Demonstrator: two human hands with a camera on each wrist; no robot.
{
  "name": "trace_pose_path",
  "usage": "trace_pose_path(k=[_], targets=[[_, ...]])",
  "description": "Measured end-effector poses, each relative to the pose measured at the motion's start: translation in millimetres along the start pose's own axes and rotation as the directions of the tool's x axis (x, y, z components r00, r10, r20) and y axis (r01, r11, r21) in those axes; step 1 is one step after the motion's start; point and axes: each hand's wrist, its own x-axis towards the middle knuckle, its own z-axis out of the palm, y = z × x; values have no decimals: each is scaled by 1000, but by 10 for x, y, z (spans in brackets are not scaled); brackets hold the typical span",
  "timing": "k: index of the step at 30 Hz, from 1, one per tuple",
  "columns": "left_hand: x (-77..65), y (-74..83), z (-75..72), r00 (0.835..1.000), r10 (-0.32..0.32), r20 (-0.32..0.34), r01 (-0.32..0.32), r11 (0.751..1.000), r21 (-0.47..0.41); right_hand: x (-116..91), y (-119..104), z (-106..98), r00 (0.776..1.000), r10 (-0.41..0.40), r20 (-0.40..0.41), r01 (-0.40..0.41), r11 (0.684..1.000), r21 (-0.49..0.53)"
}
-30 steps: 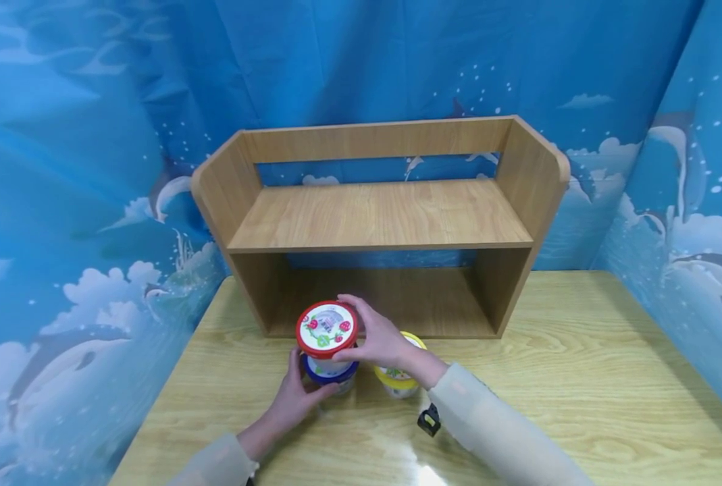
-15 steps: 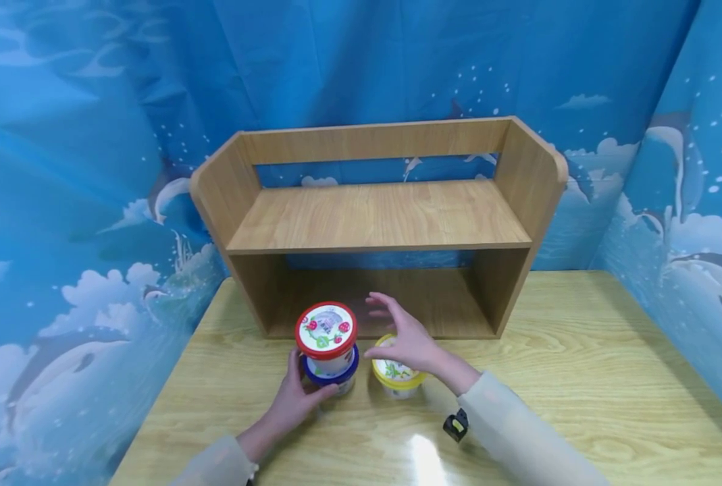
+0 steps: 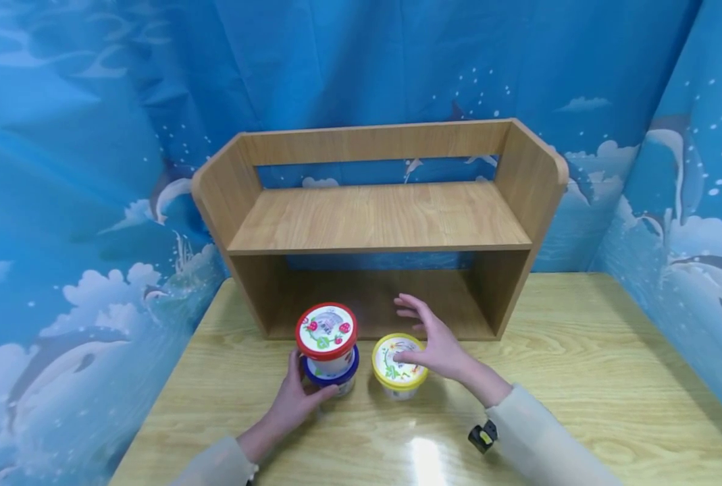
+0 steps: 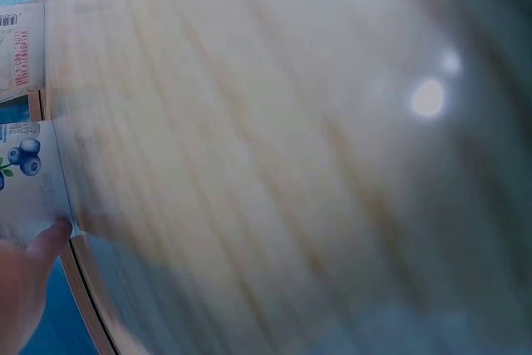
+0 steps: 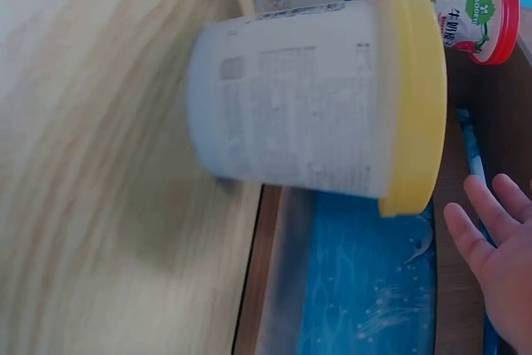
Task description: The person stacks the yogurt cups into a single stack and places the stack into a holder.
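In the head view my left hand holds the blue-lidded tub low on the table, thumb and fingers around its side. The left wrist view has the thumb against that tub's blueberry-printed wall. A red-lidded tub with strawberries on its lid is stacked on the blue one, a little off-centre. To the right stands the yellow-lidded tub, upright on the table. My right hand hovers over its right side with fingers spread and relaxed, holding nothing; the right wrist view shows those fingers apart from the yellow lid.
A two-tier wooden shelf stands just behind the tubs, its lower board edge close to them. The wooden table extends to both sides. Blue sea-themed curtains enclose the back and sides.
My right hand has let go of the red-lidded tub and moved right, over the yellow-lidded one. The red tub stays on the blue one. My left hand has stayed in place.
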Motion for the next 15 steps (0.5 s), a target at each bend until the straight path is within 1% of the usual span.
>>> trace_pose_path(k=[6, 11, 15], targets=[[0, 1, -5, 1000, 6, 2, -6, 1000, -15, -126, 62, -56, 1000, -5, -7, 5, 999, -33], [-9, 22, 0, 1000, 15, 4, -15, 998, -57, -235, 121, -95, 1000, 12, -14, -13, 999, -42], [-16, 32, 0, 1000, 17, 8, -16, 998, -64, -317, 200, -109, 1000, 23, -12, -24, 998, -53]])
